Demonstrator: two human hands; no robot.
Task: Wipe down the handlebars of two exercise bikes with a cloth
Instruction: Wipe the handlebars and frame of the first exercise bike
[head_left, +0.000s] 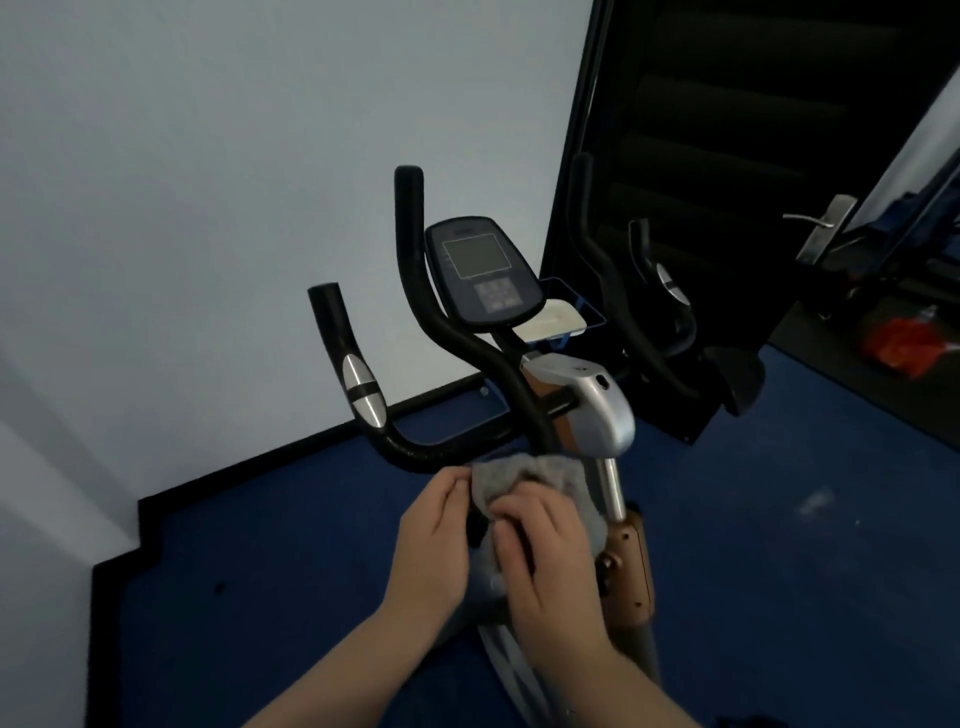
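Cloth (524, 480) in both hands (493, 540)

Blue floor (311, 597), edged by a black skirting strip (291, 457) along the white wall. Standing on it: an exercise bike (576, 410), its base mostly hidden. A small dark speck (220, 588) and a pale smudge (815, 501) lie on the floor; an orange-red object (904, 340), blurred, lies at far right on a darker surface.
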